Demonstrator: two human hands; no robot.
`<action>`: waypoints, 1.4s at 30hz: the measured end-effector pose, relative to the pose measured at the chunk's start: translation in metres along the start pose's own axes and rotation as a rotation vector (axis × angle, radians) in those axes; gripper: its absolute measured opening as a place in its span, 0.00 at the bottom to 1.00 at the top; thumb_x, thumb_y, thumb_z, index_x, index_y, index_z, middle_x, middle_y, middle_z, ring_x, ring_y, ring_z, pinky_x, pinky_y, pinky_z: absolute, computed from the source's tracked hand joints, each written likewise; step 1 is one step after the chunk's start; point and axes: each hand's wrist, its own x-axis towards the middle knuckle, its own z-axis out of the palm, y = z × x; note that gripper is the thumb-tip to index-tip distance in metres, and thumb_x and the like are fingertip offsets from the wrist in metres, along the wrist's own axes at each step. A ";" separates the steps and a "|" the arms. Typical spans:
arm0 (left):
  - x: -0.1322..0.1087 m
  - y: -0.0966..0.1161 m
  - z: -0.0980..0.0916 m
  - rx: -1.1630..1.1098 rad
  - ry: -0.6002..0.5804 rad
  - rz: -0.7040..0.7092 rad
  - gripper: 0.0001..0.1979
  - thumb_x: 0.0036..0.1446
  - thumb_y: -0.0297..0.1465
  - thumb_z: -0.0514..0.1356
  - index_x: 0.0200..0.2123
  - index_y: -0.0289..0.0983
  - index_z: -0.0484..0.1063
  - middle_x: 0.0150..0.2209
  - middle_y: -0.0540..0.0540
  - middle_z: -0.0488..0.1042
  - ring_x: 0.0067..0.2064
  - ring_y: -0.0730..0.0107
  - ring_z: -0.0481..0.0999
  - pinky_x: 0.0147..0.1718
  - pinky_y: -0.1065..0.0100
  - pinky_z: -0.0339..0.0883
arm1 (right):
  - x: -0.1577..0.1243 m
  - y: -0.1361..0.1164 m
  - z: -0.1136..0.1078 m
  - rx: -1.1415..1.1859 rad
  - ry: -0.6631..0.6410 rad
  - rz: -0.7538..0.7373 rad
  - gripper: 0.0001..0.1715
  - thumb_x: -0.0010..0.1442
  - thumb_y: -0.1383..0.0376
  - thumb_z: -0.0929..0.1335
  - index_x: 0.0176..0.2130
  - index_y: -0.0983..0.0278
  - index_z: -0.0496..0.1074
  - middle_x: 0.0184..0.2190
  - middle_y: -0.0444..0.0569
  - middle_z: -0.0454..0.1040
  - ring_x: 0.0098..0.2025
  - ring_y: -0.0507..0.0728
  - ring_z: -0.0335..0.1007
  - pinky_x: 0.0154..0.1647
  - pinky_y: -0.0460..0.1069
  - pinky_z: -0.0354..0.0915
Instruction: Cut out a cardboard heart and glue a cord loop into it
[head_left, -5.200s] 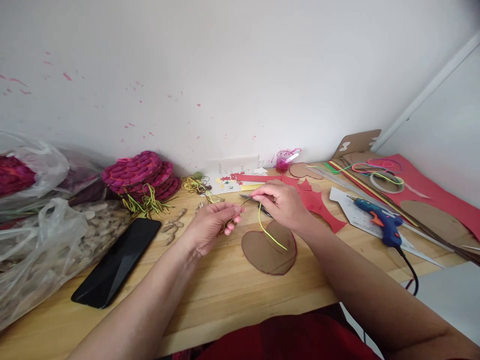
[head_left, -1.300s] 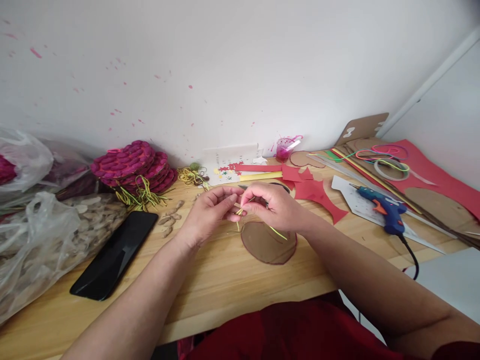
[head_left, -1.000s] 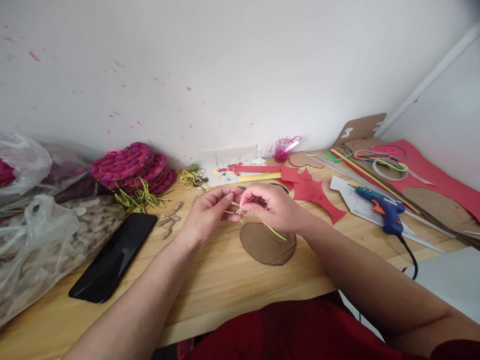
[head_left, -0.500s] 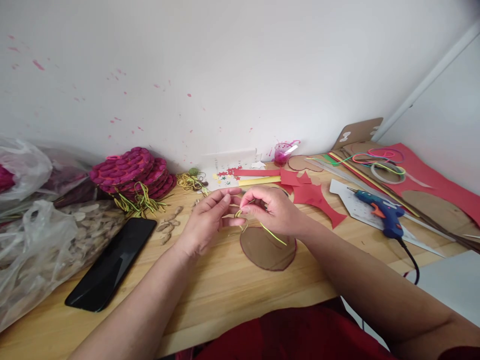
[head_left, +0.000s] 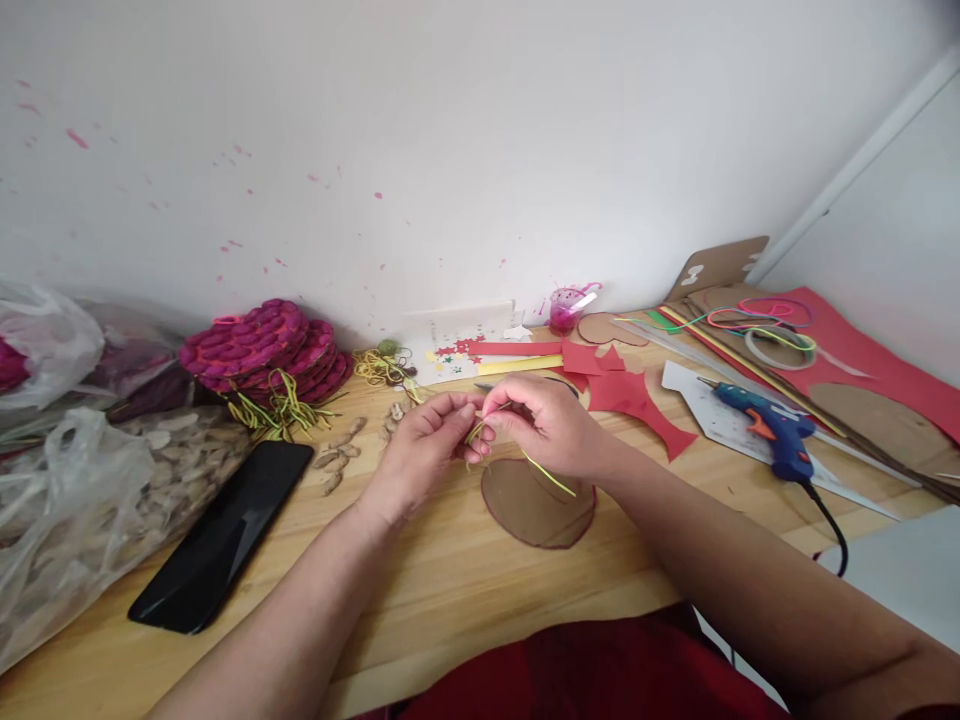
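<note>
Both my hands meet above the middle of the table, working on thin yellow-green yarn (head_left: 551, 478). My left hand (head_left: 429, 440) has its thumb and fingers closed on a small bunch of the yarn. Opposite it, my right hand (head_left: 541, 420) pinches the yarn, and one loose end trails out below the palm. Fingers partly hide how the strands run between them. Just under my right hand lies a round cardboard disc (head_left: 536, 520) with a dark reddish edge. Several peanuts (head_left: 337, 455) rest left of my left hand.
A black phone (head_left: 225, 540) and a plastic bag of peanut shells (head_left: 172, 480) sit at left. Behind them are stacked magenta discs (head_left: 255, 345) with yarn tassels. Red paper scraps (head_left: 637, 400), a cup of pink paint (head_left: 564, 312) and a blue glue gun (head_left: 772, 430) lie to the right.
My left fingers, spread apart before, have closed in around the yarn. My two hands are now closer together, with the right still pinching.
</note>
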 end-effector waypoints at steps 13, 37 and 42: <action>0.000 -0.002 -0.004 -0.097 0.007 -0.168 0.17 0.44 0.39 0.75 0.30 0.32 0.81 0.24 0.50 0.70 0.25 0.79 0.65 0.25 0.74 0.60 | 0.001 0.002 -0.001 -0.015 0.051 -0.073 0.07 0.63 0.74 0.66 0.35 0.63 0.71 0.31 0.46 0.74 0.34 0.53 0.69 0.37 0.48 0.63; 0.002 0.018 -0.022 0.075 0.116 0.068 0.20 0.53 0.46 0.68 0.35 0.33 0.81 0.36 0.40 0.81 0.37 0.65 0.80 0.35 0.68 0.71 | 0.001 -0.003 -0.009 -0.002 0.063 0.010 0.05 0.64 0.70 0.67 0.35 0.63 0.72 0.30 0.45 0.74 0.32 0.52 0.67 0.34 0.48 0.61; -0.002 0.012 -0.012 0.030 0.051 0.095 0.15 0.55 0.40 0.68 0.41 0.36 0.80 0.39 0.42 0.81 0.41 0.64 0.79 0.40 0.64 0.75 | 0.001 -0.001 -0.007 -0.022 0.070 0.016 0.04 0.63 0.71 0.68 0.35 0.63 0.72 0.30 0.44 0.74 0.31 0.52 0.66 0.33 0.47 0.61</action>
